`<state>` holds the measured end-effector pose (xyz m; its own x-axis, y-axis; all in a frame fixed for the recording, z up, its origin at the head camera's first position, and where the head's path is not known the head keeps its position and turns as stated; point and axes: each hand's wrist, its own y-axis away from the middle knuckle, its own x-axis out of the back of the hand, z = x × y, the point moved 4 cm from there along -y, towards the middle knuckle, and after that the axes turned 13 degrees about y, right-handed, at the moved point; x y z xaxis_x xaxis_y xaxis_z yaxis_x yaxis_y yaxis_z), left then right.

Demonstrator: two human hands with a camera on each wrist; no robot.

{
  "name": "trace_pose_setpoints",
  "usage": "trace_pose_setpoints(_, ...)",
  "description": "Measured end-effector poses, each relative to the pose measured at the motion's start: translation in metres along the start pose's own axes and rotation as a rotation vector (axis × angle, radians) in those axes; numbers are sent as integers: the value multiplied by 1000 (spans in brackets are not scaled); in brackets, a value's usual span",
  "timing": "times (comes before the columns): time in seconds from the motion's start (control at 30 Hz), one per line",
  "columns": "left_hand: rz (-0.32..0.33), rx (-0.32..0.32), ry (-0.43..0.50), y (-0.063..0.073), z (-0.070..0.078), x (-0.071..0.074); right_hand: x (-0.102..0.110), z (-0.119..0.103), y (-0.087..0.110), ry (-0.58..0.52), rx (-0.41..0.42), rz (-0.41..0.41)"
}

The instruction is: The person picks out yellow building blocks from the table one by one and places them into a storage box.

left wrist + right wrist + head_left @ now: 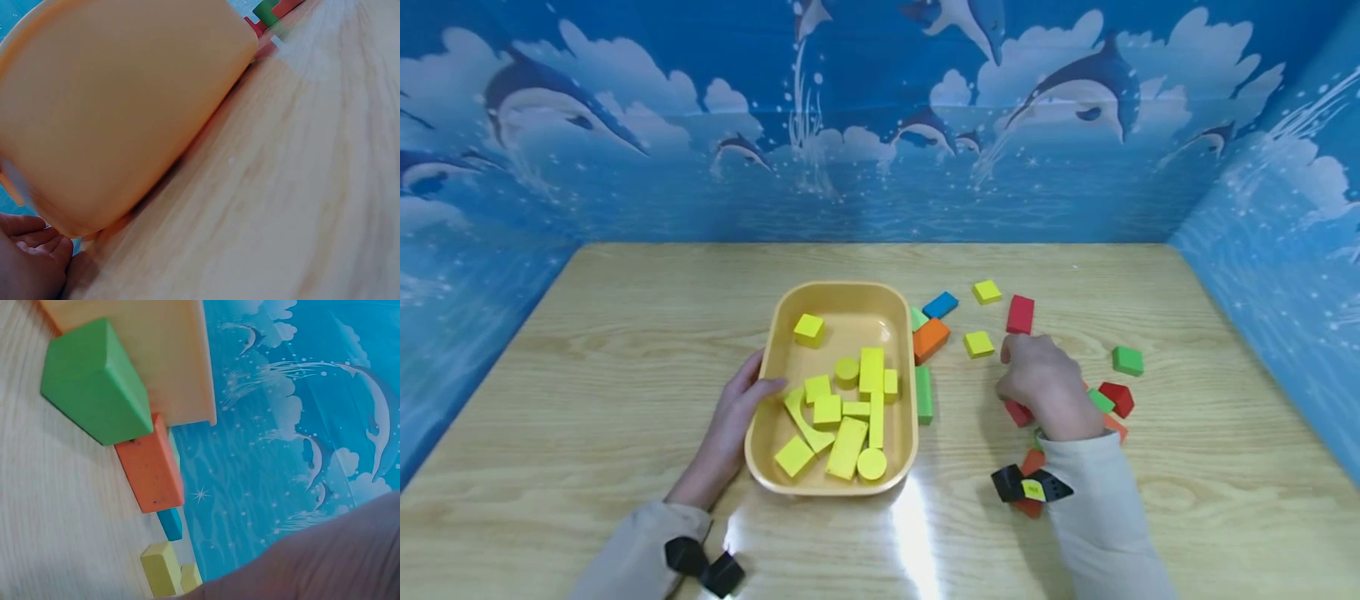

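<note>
A cream-yellow plastic tray (790,354) holds several yellow blocks, among them a yellow cylinder (872,465), a yellow arch (803,427) and a yellow cube (809,329). My left hand (730,425) grips its left side, thumb over the rim and fingers against the outer wall. The left wrist view shows the tray's outer wall (119,112) tilted above the table. Right of the tray, my right hand (1047,385) bends down among loose blocks, between a red block (1020,314) and another red block (1018,412). Its fingertips are mostly hidden, and I cannot tell whether they hold anything.
Beside the tray lie an orange block (931,340), a blue block (940,305) and a long green block (923,395). Two yellow blocks, one a square yellow block (978,344), lie near my right hand. A green block (1127,360) sits further right. A dolphin-print backdrop (880,183) borders the table.
</note>
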<state>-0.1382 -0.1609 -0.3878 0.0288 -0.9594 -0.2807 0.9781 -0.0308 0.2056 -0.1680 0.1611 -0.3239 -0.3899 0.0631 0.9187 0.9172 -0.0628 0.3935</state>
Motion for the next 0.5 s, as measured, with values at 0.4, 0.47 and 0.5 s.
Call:
trace_pose_setpoints(0.4, -13, -5, -13, 0, 1, 1, -4, -8, -4, -79, -32, 57)
trace_pose_setpoints(0.47, -13, -8, -21, 0, 2, 1, 3, -14, -1, -94, -5, 115)
trace_pose_setpoints(0.5, -12, -10, -21, 0, 2, 1, 7, -18, 1, -100, 12, 146)
